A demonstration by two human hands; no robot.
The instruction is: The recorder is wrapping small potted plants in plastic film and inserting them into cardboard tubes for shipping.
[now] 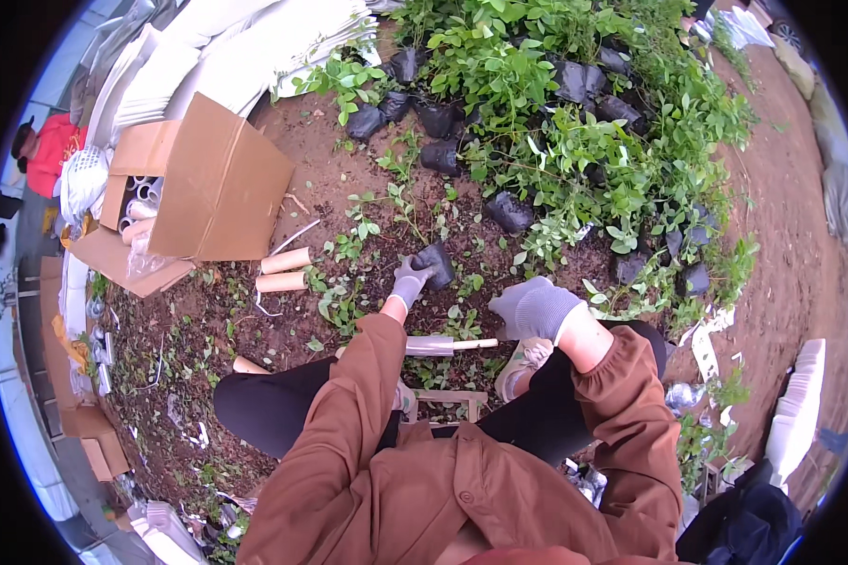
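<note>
My left hand [408, 281], gloved, was stretched forward with fingers closed on the rim of a black seedling bag [436, 265] standing on the soil just ahead of my knees. My right hand [534, 309] was curled loosely above my right knee; whether it held anything, I could not tell. A trowel [443, 345] lay on the ground between my hands, untouched. Step looked like picking a bag off the ground; next move called for a steady upright lift, soil kept in.
</note>
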